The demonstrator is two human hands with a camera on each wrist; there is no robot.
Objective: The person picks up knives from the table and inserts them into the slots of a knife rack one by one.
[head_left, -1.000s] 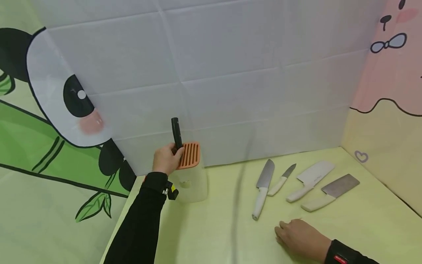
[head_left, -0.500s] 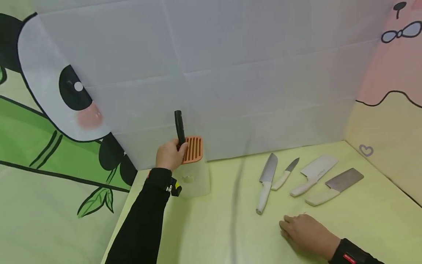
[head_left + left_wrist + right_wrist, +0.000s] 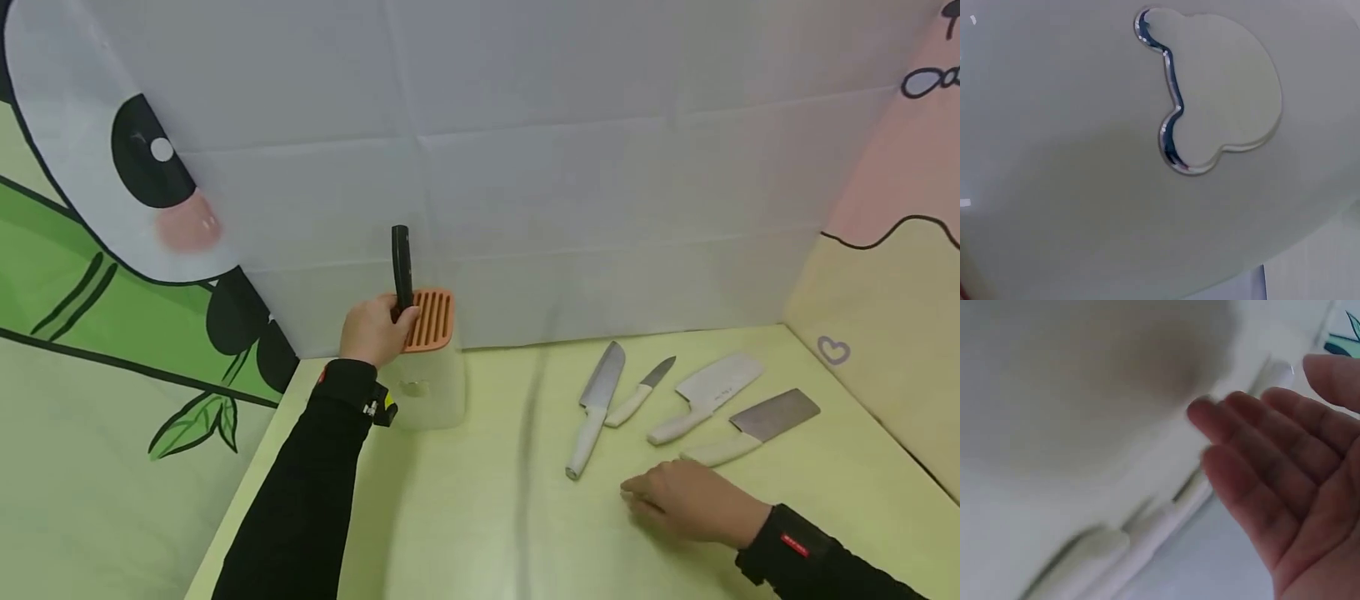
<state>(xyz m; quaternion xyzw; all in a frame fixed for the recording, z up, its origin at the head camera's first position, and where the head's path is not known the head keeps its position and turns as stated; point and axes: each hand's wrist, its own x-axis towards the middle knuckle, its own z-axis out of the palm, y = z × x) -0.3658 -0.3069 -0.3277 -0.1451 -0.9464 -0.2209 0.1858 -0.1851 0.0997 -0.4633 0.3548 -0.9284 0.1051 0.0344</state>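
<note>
My left hand [image 3: 371, 332] grips the base of an upright black-handled knife [image 3: 402, 267] at the orange slotted top [image 3: 432, 321] of a pale knife block [image 3: 442, 392]. The blade is hidden. Up close in the left wrist view is the block's wall with a bear-shaped window [image 3: 1222, 87]. My right hand [image 3: 693, 500] hovers low over the table, fingers loosely bent and holding nothing; it overlaps the handle end of the nearest cleaver [image 3: 776, 414]. Beyond lie another cleaver [image 3: 720, 383], a small paring knife [image 3: 642, 394] and a chef's knife [image 3: 603, 379], all white-handled.
The pale yellow table [image 3: 465, 517] meets a whitish wall sheet [image 3: 540, 192] at the back, right behind the block. Panda-printed panels [image 3: 67, 283] stand at the left, and a pink and cream panel [image 3: 892, 275] closes the right side.
The right hand has moved up toward the knives and now overlaps the nearest cleaver's handle. The left hand stays at the black handle. The head view has shifted slightly.
</note>
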